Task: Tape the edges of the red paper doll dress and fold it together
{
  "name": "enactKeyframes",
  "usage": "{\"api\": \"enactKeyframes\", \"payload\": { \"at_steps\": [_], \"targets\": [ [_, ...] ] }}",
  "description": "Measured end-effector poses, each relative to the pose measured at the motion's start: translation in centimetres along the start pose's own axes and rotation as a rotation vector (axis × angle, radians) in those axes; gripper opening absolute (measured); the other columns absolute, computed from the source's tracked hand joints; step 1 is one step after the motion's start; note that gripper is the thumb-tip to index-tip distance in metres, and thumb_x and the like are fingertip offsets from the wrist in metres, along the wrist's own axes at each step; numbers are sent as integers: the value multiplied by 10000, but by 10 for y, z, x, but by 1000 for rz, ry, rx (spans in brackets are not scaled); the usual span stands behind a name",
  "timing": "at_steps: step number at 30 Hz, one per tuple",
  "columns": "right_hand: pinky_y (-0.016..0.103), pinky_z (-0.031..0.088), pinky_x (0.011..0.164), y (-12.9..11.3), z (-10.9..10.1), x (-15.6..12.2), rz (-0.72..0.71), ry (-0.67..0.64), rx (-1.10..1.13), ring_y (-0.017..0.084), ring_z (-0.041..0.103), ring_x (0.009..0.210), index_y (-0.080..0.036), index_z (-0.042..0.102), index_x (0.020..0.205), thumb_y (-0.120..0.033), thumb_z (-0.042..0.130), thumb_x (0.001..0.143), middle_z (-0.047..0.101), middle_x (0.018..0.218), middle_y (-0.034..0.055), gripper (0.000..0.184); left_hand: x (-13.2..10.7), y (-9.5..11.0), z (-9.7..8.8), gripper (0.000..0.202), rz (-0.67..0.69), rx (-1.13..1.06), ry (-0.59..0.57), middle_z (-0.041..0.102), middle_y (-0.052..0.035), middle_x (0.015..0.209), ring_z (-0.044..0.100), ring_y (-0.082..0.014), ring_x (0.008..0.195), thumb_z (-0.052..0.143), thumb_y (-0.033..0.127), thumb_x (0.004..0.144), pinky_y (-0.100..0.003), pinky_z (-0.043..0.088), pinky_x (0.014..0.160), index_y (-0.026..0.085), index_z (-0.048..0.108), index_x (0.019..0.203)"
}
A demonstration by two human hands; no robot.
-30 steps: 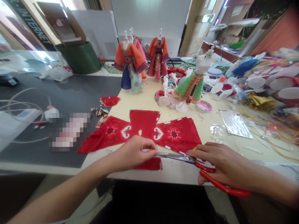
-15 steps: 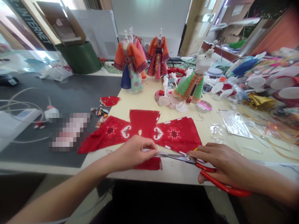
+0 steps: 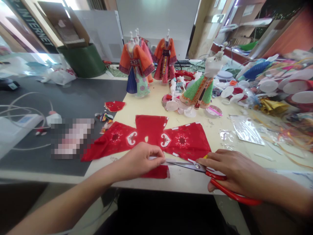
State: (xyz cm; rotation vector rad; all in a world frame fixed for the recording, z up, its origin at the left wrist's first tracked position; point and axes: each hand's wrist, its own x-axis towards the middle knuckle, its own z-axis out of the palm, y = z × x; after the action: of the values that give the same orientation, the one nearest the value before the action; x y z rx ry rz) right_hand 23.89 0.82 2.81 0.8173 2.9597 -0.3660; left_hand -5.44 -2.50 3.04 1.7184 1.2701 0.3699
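Observation:
A red cloth garment piece [image 3: 151, 138] with white heart and flower motifs lies spread on the cream table [image 3: 156, 104] near its front edge. My left hand [image 3: 139, 160] is closed in a pinch on the cloth's lower edge, beside a small red flap [image 3: 158, 172]. My right hand [image 3: 230, 174] grips red-handled scissors [image 3: 195, 166]. The blades lie flat on the table and point left, with their tips at my left fingertips.
Small mannequins in orange, pink and green doll dresses [image 3: 137, 67] stand at the back of the table. White stands, plastic bags [image 3: 244, 130] and bright scraps crowd the right side. A dark mat [image 3: 73, 98] with cables and a green bin [image 3: 81, 60] lies to the left.

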Motion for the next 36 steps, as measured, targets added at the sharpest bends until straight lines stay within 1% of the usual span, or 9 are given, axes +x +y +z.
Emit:
{"api": "enactKeyframes", "payload": {
  "at_steps": [4,11,15,18,20,24,29,33,36],
  "targets": [
    [344,489,696,1,-5,-1,48,-5,51,228,621,825,-280,552,1239,-568,663,715,661,976,64,609,0,-1,1,212,17,10,6,645,10,728,543,-101,648,508,299,862,-191,373,586,167,653,782],
    [379,501,686,0,-14,-5,106,-23,71,270,604,868,-306,490,1311,-661,655,651,628,1023,98,768,1,6,4,219,20,29,52,671,0,753,577,-114,677,517,311,859,-208,392,620,171,654,762],
    [396,497,689,7,-8,-8,147,-6,10,278,593,858,-265,517,1275,-666,616,689,618,1006,111,717,2,8,3,215,7,6,114,682,-5,767,595,-128,711,531,315,846,-219,405,650,172,660,753],
    [431,487,683,15,-3,-12,228,23,-63,287,588,815,-232,568,1190,-682,580,707,610,947,113,660,0,5,0,204,-50,-45,171,647,3,706,561,-119,666,549,309,828,-214,394,614,163,651,729],
    [427,488,672,18,-1,-14,260,42,-49,281,593,798,-227,557,1194,-679,569,719,609,934,110,656,-1,1,-1,217,-97,-110,217,607,9,665,524,-107,620,557,326,820,-210,378,577,153,632,713],
    [370,498,666,6,-2,-15,241,100,92,268,610,841,-234,520,1240,-639,615,713,622,981,104,671,0,-6,2,251,-142,-285,289,564,12,636,481,-93,556,570,385,804,-202,356,517,141,610,764],
    [359,489,692,-14,7,-6,205,146,166,260,614,855,-242,541,1219,-609,655,699,626,1010,107,647,3,-9,10,283,-138,-424,329,431,63,511,354,-59,442,591,428,788,-179,255,427,146,582,756],
    [349,475,685,-15,17,-1,222,133,158,246,613,838,-248,516,1241,-560,631,754,617,993,94,589,4,-11,14,269,-122,-496,376,420,76,495,336,-52,429,622,420,775,-179,258,426,153,595,770],
    [352,472,699,-14,21,1,235,120,174,251,609,868,-247,495,1252,-540,642,754,611,1019,92,596,5,-12,18,248,-114,-557,389,428,80,490,343,-49,431,635,398,776,-177,272,434,154,598,761]
  ]
}}
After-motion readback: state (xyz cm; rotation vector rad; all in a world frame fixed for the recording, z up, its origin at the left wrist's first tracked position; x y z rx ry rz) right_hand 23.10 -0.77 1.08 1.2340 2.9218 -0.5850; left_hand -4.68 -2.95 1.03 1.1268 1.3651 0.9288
